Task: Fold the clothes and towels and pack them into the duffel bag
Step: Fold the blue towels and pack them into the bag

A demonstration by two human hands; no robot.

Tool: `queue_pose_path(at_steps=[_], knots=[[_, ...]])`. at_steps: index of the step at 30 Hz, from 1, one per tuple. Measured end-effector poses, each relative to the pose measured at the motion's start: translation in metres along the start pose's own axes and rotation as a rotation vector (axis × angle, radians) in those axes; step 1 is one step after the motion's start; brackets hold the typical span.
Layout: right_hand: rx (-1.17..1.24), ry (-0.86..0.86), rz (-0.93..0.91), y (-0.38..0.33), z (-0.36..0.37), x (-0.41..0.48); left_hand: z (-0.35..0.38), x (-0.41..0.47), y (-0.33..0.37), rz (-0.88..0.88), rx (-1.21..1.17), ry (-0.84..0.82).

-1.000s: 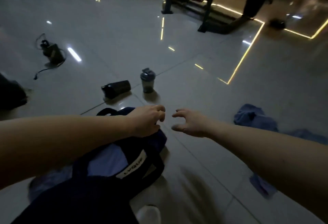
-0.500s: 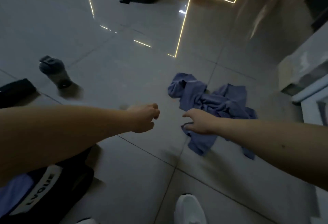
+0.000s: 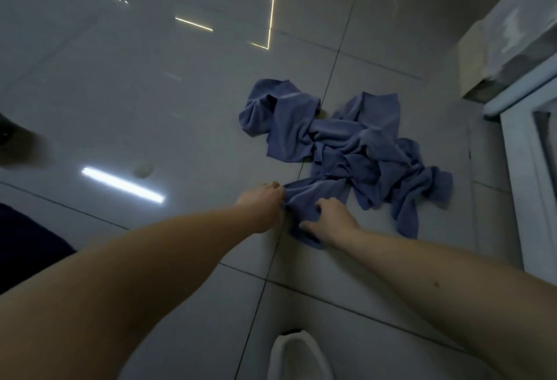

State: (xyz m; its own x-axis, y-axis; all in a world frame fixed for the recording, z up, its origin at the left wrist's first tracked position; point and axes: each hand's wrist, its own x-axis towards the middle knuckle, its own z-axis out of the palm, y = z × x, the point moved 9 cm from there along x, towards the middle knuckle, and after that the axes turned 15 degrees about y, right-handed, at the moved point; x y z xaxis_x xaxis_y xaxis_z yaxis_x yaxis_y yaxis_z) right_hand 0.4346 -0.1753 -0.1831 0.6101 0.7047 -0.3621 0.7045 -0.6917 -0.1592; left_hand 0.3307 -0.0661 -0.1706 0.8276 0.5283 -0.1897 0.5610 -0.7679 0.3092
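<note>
Pinching the near edge of the crumpled blue cloth [image 3: 346,150], left hand [image 3: 261,208] and right hand [image 3: 329,223] hadn't folded anything yet; packing was all left to do, I'd guess.

Both hands, left [image 3: 261,205] and right [image 3: 330,223], now grip the blue cloth [image 3: 337,150].

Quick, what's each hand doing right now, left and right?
Left hand: closed, pinching the near edge of the blue cloth.
Right hand: fingers curled into the same cloth, gripping it.
</note>
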Motion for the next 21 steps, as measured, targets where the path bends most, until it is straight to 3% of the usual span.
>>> queue_pose_path(at_steps=[7,14,21], knots=[[-0.087,0.147,0.035,0.007,0.013,0.002,0.031,0.02,0.014,0.1,0.082,0.0],[0.08,0.166,0.06,0.017,0.005,0.003,0.025,0.026,0.036,0.112,0.174,0.074],[0.405,0.427,0.1,0.032,-0.091,0.007,-0.073,0.022,0.046,-0.042,-0.29,0.323]])
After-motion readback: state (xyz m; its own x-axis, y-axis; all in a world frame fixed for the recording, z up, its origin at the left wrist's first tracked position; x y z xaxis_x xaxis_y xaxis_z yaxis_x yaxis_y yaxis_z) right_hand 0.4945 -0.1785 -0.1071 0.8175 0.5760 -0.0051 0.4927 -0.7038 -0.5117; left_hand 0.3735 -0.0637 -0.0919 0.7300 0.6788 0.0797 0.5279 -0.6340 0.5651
